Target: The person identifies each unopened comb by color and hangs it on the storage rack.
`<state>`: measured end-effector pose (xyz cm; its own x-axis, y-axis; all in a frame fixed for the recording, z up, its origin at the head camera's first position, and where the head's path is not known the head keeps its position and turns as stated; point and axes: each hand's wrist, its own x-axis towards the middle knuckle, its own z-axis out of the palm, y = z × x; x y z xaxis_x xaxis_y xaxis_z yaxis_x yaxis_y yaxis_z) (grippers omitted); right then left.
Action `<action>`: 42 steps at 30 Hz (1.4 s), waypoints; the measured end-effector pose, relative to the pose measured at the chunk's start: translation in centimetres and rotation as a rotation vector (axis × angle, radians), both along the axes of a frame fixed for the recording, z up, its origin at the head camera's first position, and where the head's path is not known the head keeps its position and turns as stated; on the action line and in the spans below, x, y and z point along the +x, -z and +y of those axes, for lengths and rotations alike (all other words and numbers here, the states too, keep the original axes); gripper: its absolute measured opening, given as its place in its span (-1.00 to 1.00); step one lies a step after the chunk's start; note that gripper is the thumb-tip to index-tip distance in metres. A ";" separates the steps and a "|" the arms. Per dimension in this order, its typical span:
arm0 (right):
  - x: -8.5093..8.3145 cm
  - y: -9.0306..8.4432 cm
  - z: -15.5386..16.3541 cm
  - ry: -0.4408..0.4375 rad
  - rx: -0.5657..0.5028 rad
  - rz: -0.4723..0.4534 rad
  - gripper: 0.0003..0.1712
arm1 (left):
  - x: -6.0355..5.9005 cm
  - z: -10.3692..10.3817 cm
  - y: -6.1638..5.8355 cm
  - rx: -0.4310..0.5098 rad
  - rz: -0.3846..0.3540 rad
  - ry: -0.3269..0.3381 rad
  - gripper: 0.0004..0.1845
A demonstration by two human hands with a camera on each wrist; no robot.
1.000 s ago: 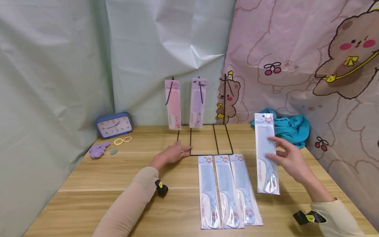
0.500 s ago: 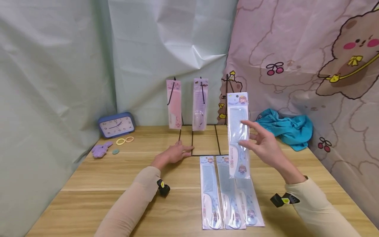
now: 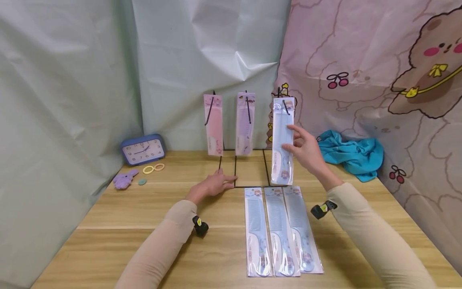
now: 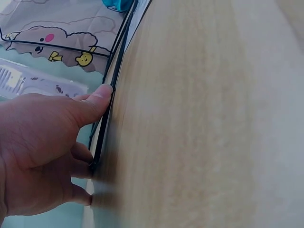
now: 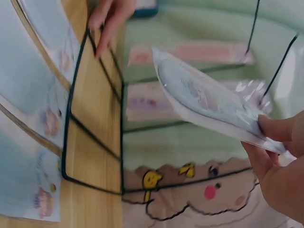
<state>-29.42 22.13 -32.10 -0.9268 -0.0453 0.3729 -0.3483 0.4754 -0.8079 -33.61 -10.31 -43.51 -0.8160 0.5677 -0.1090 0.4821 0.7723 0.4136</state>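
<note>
My right hand [image 3: 304, 148] pinches a packaged blue comb [image 3: 280, 152] upright at the right side of a black wire display rack [image 3: 268, 170]. A hook [image 3: 286, 107] of the rack shows in front of the pack's top, at its hole. On the rack's other hooks hang a pink packaged comb [image 3: 214, 128] and a purple packaged comb [image 3: 244, 128]. My left hand [image 4: 42, 147], thumb and fingers spread apart, touches the rack's base wire at the front left. Several blue packaged combs [image 3: 257, 224] lie side by side on the table before the rack.
On the wooden table [image 3: 144, 241], a blue clock [image 3: 143, 150], a purple plush toy [image 3: 124, 179], yellow and orange rings [image 3: 148, 169] and a small green disc [image 3: 142, 182] sit at left. A teal cloth [image 3: 351, 154] is bunched at the back right, against the patterned curtain [image 3: 361, 60].
My right hand has carried the blue comb pack leftward and away from me, up to the rack's right hook, which now shows in front of it. The left hand stays at the base.
</note>
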 end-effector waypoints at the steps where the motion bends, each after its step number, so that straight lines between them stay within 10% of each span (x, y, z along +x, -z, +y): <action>1: -0.8 0.0 -0.1 0.011 -0.003 -0.009 -0.27 | 0.0 0.0 0.0 -0.002 -0.005 0.000 -0.49; 9: -5.2 0.0 -0.4 -0.013 -0.046 -0.026 -0.24 | 0.1 -0.1 -0.1 -0.005 -0.027 -0.012 -0.48; 18: -5.0 1.7 1.7 -0.059 0.076 -0.096 -0.33 | -0.3 0.1 -0.1 -0.017 -0.017 -0.023 -0.50; 27: -0.2 5.3 4.1 -0.068 0.463 -0.078 -0.35 | -0.2 0.1 -0.1 -0.008 -0.014 -0.012 -0.50; 42: 10.0 8.9 3.0 -0.048 0.547 -0.419 0.26 | -0.1 0.2 -0.1 0.012 -0.027 -0.009 -0.50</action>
